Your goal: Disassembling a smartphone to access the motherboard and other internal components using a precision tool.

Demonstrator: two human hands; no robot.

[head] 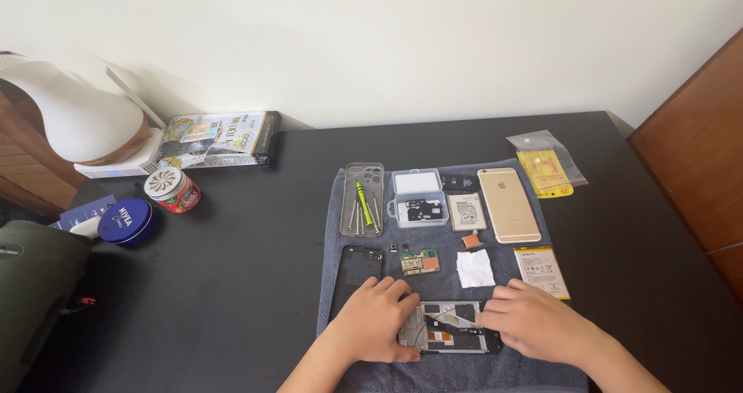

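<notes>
Blue tin (125, 220) at far left, round and flat, with a red-sided tin (173, 189) just beside it and a long printed box (219, 138) lying behind against the wall. Over on the grey towel (445, 370) we've got a clear case (363, 199) holding small screwdrivers, then a clear parts box (418, 197), a white-labelled battery (467, 211) and a gold phone (508, 204) face down. Off the towel's far corner, a clear bag (547, 166) with a yellow packet inside. Below the phone, another battery (542, 271), white label, yellow edge.

Down front, the opened phone frame (450, 327) lies flat on the towel, right between both hands. Left hand (378, 321) rests palm down, fingers loosely curled onto the frame's left end. Right hand (534, 321) lies flat too, fingertips pressing the frame's right end. Neither has lifted it.
</notes>
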